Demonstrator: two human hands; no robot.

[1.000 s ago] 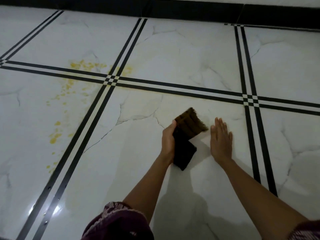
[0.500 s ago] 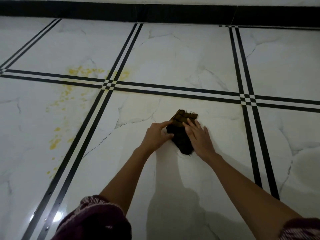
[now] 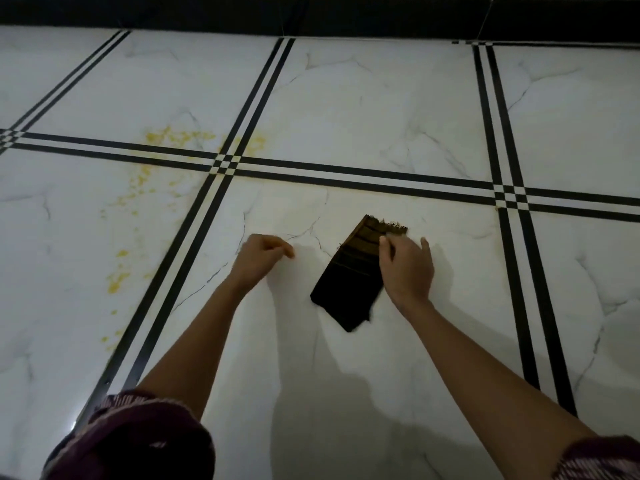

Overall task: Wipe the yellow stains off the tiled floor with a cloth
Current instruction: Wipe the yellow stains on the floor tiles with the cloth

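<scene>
A dark brown folded cloth [image 3: 349, 282] with a fringed far edge lies flat on the white marble tile [image 3: 433, 265]. My right hand [image 3: 408, 268] rests on its right side, fingers curled over the cloth's edge. My left hand [image 3: 259, 258] hovers to the left of the cloth, apart from it, fingers loosely curled and holding nothing. Yellow stains [image 3: 176, 136] spread over the tiles at the left: a patch near the line crossing, a fainter smear [image 3: 252, 143] just right of it, and scattered spots [image 3: 116, 280] running down the left tile.
Double black inlay lines [image 3: 346, 174] divide the tiles into a grid. A black skirting band [image 3: 311, 12] runs along the far wall. Dark patterned clothing [image 3: 131, 441] fills the bottom left corner and a sleeve [image 3: 609, 459] the bottom right.
Both hands were on the cloth half a second ago. Now my left hand has let go and pulled away to the left, while my right hand stays on the cloth, which lies spread flatter.
</scene>
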